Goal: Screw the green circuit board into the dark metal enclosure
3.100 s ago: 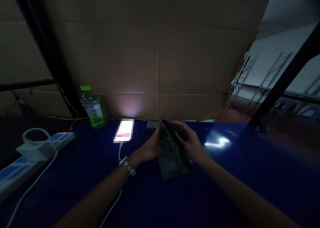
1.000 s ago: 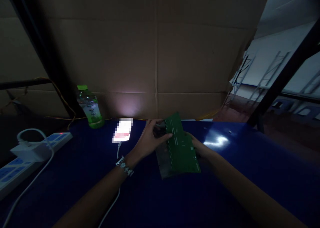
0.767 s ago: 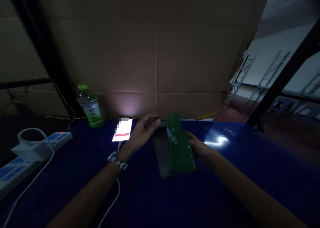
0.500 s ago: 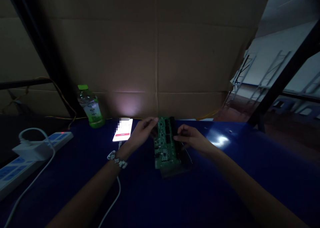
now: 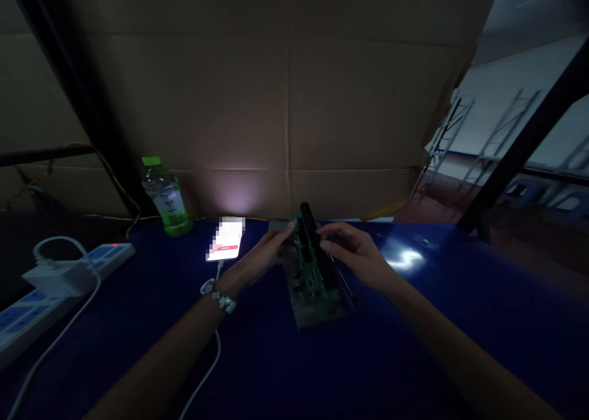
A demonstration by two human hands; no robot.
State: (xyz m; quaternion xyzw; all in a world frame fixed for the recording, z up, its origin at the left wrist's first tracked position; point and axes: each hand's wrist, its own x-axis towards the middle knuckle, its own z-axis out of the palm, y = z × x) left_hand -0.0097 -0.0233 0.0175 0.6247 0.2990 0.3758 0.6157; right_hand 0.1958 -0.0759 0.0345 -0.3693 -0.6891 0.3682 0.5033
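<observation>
A green circuit board with a long black part along its right side stands tilted over a dark flat plate on the blue tabletop. My left hand is closed at the board's far left edge, its thumb near the top corner and its other fingers partly hidden behind the board. With bent fingers, my right hand pinches the black part from the right. A thin metal rod or edge shows beside the plate's right side.
Left of the board lies a lit phone with a white cable. Behind it stands a green-capped bottle. A white power strip with a plugged adapter is at the far left. Cardboard walls off the back.
The circuit board has tipped over to the right, its face now seen more edge-on and more of the plate showing beneath. Both hands have turned with it and stay close to it.
</observation>
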